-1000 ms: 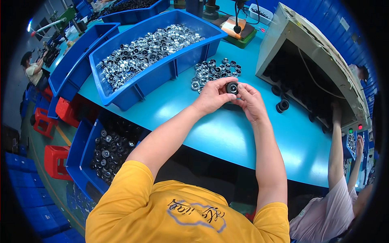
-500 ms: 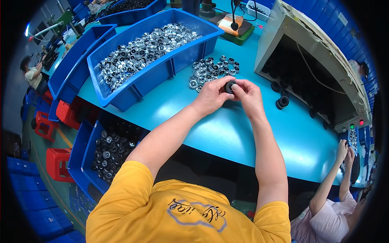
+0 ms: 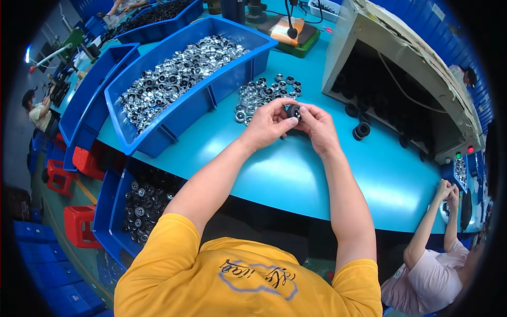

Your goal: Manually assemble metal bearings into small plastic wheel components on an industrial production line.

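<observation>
Above the table's middle, both hands hold one small black wheel [image 3: 293, 111] with a metallic centre. My left hand [image 3: 265, 126] grips its left side, thumb in front and fingers curled behind. From the other side my right hand [image 3: 321, 128] pinches it with thumb and forefinger. Part of the wheel is hidden by the fingers. Just beyond the hands lies a loose cluster of shiny metal hubs [image 3: 255, 95] with dark centres. To the right, a few black rings [image 3: 361, 131] rest on the blue-green tabletop [image 3: 274, 174].
A big blue bin [image 3: 211, 100] full of metal hubs stands at the left. Finished-looking black wheels fill a lower bin [image 3: 140, 211]. An open-fronted box [image 3: 338, 53] holding dark rings stands right. A co-worker's hands [image 3: 448, 190] work at far right.
The whole view has shifted slightly. Both hands still grip the wheel, which is tilted a little differently, and the thumbs have changed position on it.
</observation>
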